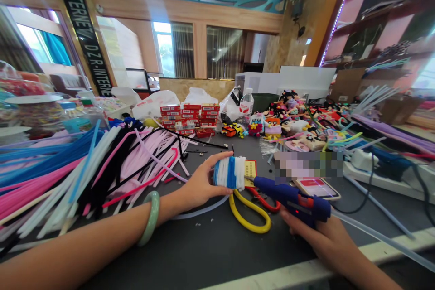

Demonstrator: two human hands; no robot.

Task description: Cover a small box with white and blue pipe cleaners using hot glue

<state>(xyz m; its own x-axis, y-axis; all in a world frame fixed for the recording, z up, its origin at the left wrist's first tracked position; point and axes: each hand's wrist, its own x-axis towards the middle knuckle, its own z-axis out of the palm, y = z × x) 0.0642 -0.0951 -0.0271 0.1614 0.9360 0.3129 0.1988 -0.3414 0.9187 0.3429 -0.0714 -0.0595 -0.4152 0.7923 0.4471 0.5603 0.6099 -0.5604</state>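
Observation:
My left hand [200, 184] grips a small box wrapped in white and blue pipe cleaners [230, 172], held just above the dark table [210, 253]. A pale green bangle [151, 216] sits on that wrist. My right hand [322, 235] is closed around a blue hot glue gun [294, 199], whose nozzle touches the wrapped box's right end, where a yellow and red label shows. Scissors with yellow and red handles [251, 208] lie on the table under the gun.
Heaps of pink, white, blue and black pipe cleaners [78, 167] cover the left side. Stacked red boxes [190, 118], small plush figures [272, 124], a water bottle [247, 102] and a phone [319, 188] lie behind. A white power strip [380, 174] with cables sits at right.

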